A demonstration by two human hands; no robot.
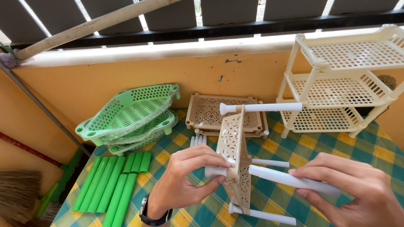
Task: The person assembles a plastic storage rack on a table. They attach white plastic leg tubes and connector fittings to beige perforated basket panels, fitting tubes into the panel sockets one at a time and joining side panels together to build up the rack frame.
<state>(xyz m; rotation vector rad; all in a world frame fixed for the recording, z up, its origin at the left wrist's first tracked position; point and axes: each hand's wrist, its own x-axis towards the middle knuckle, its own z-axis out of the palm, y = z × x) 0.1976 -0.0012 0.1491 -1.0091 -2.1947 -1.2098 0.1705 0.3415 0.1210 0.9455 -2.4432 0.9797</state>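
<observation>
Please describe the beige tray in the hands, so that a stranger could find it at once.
On the checked green-and-yellow tablecloth, look between the left hand and right hand. The beige tray stands on edge with white tubes through its corners; the other beige trays lie flat by the wall.

Beige lattice shelf tray (233, 155) on edge, white tubes (290, 180) through corners.

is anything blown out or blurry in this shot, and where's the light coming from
Head view: daylight enters through the railing slats at the top, and the ledge beneath them is overexposed to near white; the beige tray and both hands, left hand and right hand, are sharp and evenly lit, with soft shadows; straight edges bow slightly near the frame edges.
</observation>
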